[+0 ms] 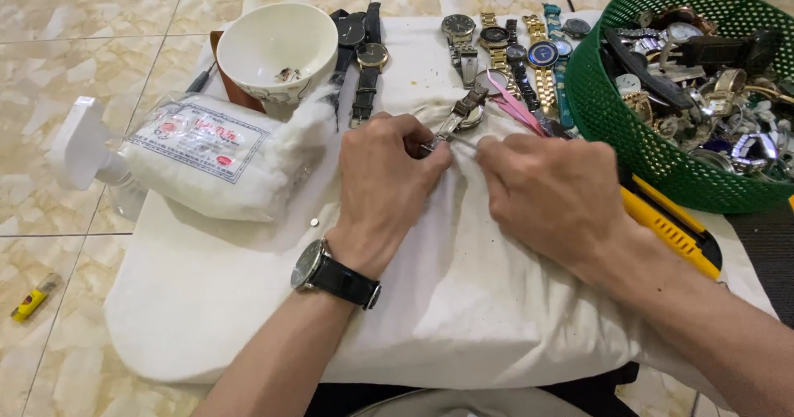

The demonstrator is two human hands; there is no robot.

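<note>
My left hand (389, 177) pinches the metal band of a silver wristwatch (463, 112) that lies on a white cloth (248, 301). My right hand (550, 194) is closed around a thin tool whose tip meets the band right beside the left fingers; the tool itself is mostly hidden. I wear a black wristwatch on my left wrist (335, 275). Both hands rest on the cloth near its middle.
A row of watches (504, 49) lies along the cloth's far edge. A green basket (628, 136) full of watches stands at right, a yellow utility knife (670, 227) below it. A white bowl (277, 49), a cotton wool pack (207, 152) and a white bottle (83, 148) sit at left.
</note>
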